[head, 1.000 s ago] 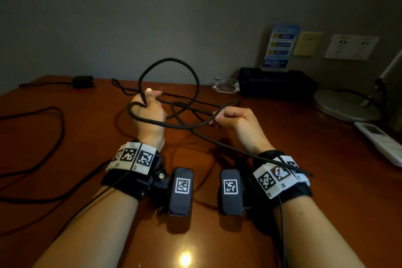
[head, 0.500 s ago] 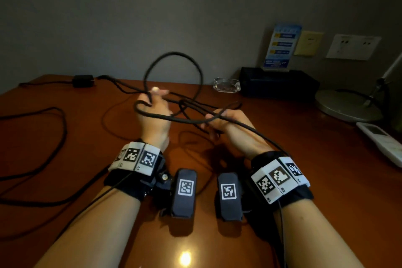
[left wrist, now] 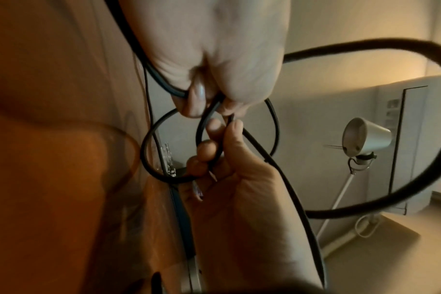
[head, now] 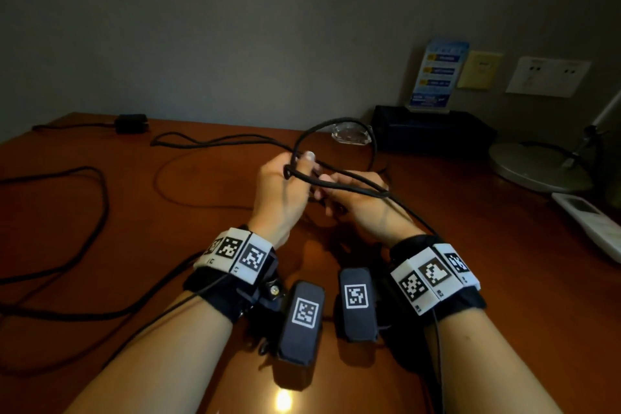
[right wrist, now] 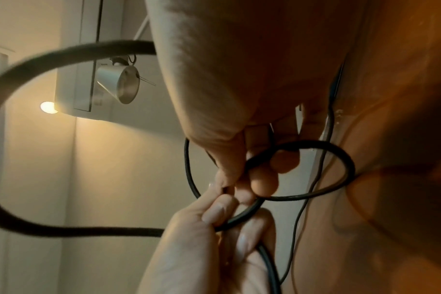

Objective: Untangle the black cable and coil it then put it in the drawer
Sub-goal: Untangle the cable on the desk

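Both hands meet over the surface (head: 100, 228), left hand (head: 282, 191) and right hand (head: 356, 202) fingers clamped on the black cable (head: 339, 178); feeding each loop in slowly, unkinked, should coil it neatly

A brown wooden desk (head: 100, 363) carries the clutter. At its far edge, toward the right, a black box (head: 433, 131) stands against the wall with a blue printed card (head: 438, 74) upright on top. A clear glass ashtray (head: 349, 134) sits just left of the box. A round lamp base (head: 534, 165) rests near the right edge, a white remote (head: 591, 225) just in front of it. A white wall socket (head: 547, 76) and a yellow plate (head: 480, 69) are mounted on the wall.
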`<action>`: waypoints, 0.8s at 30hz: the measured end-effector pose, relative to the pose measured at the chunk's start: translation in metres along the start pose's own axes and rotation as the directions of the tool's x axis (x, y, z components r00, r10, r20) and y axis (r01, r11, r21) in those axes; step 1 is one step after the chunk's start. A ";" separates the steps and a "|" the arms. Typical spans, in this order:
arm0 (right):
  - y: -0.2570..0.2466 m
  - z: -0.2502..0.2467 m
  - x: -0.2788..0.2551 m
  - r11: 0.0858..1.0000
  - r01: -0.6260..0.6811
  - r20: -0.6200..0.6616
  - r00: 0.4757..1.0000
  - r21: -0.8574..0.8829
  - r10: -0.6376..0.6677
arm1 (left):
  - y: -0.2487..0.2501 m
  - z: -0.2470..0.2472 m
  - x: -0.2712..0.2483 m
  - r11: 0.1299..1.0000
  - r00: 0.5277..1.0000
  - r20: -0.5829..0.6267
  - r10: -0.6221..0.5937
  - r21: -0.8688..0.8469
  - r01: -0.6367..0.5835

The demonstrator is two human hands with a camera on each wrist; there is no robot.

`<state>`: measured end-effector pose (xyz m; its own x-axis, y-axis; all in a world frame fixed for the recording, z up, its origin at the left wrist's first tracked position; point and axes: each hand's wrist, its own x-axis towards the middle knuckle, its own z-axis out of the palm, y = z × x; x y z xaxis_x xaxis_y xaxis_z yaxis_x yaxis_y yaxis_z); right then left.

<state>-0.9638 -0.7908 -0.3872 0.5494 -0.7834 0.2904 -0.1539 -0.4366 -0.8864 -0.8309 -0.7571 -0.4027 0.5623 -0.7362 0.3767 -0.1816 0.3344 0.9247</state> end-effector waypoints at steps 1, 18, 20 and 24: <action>-0.001 -0.001 -0.001 1.000 -0.025 -0.006 1.000 0.015 0.025 | -0.002 -0.005 0.006 1.000 0.996 -0.087 0.007 -0.010 -0.007; 0.003 0.002 0.002 1.000 0.021 -0.004 1.000 0.005 -0.021 | 0.001 0.012 -0.007 0.995 0.992 -0.079 0.094 -0.020 -0.096; 0.002 0.002 0.001 1.000 -0.030 0.004 1.000 0.009 0.030 | 0.001 -0.001 0.006 0.998 0.974 -0.228 0.016 -0.062 -0.031; -0.006 -0.006 -0.002 0.985 -0.067 0.022 0.998 0.162 0.064 | -0.011 -0.034 0.029 0.993 0.896 -0.440 -0.060 -0.121 0.007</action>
<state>-0.9687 -0.7894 -0.3805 0.5562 -0.7999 0.2253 -0.0549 -0.3059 -0.9505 -0.7848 -0.7623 -0.4040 0.8695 -0.4211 0.2583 -0.0787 0.3980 0.9140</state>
